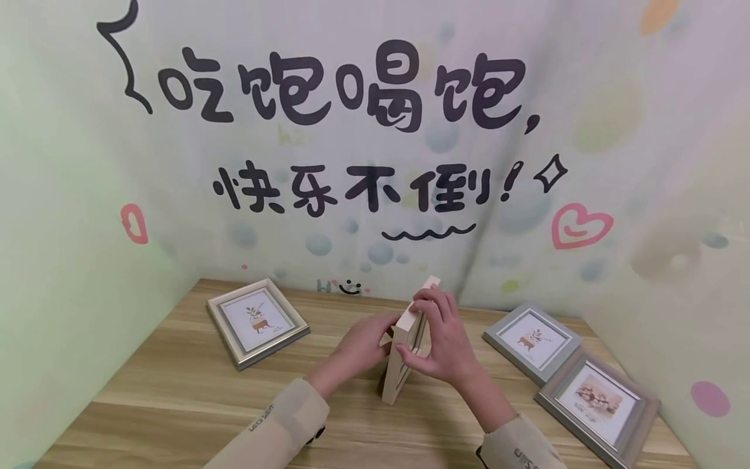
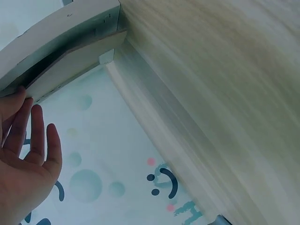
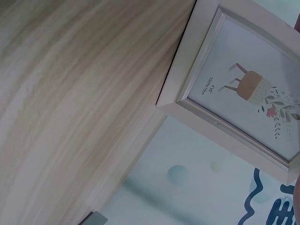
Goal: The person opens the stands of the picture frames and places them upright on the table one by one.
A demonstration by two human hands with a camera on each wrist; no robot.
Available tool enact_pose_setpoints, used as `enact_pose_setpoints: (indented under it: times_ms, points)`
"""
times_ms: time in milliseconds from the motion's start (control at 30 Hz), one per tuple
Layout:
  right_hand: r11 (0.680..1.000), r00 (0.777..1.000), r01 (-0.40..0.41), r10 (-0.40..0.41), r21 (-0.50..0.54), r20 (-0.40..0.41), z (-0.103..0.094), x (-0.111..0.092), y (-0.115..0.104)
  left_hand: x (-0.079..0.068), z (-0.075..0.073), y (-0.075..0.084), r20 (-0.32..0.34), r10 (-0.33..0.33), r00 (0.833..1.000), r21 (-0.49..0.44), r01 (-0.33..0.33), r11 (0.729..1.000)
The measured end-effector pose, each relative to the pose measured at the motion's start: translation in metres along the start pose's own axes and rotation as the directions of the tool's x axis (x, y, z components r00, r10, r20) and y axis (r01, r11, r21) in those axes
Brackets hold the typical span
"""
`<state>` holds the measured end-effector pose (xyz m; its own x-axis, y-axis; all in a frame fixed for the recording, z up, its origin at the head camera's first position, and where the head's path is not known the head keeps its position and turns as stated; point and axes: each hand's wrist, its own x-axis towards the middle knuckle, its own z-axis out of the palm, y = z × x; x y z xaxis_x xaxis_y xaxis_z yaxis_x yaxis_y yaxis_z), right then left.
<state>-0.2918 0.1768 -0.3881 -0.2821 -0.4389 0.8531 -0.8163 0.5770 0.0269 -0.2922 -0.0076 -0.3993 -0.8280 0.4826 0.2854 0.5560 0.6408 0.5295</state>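
A pale cream picture frame stands on edge on the wooden table, between both hands. On its back side is my left hand; in the left wrist view its thumb and fingertips pinch a thin panel that stands out from the frame's back. My right hand grips the frame from the other side, fingers over the top edge and thumb on the near edge. The right wrist view shows the frame's front, with a print of a chair-like planter and leaves. There the right hand is mostly out of sight.
A champagne-coloured picture frame lies at the table's back left. To the right lie a grey frame and a brownish-silver frame, overlapping at their corners. The wooden table meets a printed wall cloth behind.
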Motion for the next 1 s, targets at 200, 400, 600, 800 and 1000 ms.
enact_pose_setpoints:
  times_ms: [200, 400, 600, 800, 1000]
  points:
    - [1.0, 1.0, -0.005, 0.005, 0.001, 0.001, -0.0004, -0.0015, -0.0002, -0.0002, -0.0008, 0.0019, 0.005, 0.002, 1.0, 0.022, -0.002, 1.0]
    - [1.0, 1.0, -0.008, 0.008, 0.003, -0.005, -0.0006, -0.0022, 0.0, -0.0002, -0.0008, 0.0037, -0.001, 0.008, 1.0, 0.047, -0.008, 0.999]
    - [1.0, 1.0, -0.006, 0.007, 0.004, -0.013, -0.0002, -0.0028, 0.0011, 0.0001, -0.001, 0.0047, -0.003, 0.011, 1.0, 0.07, -0.011, 0.997]
    - [1.0, 1.0, -0.011, 0.011, 0.001, -0.015, -0.0006, -0.0034, 0.0007, 0.0001, -0.0015, 0.0048, -0.009, 0.025, 1.0, 0.103, -0.024, 0.994]
    - [1.0, 1.0, -0.025, 0.025, -0.002, -0.014, -0.0014, -0.0038, -0.0004, 0.0, -0.0019, 0.0054, -0.006, 0.04, 0.999, 0.12, -0.039, 0.992]
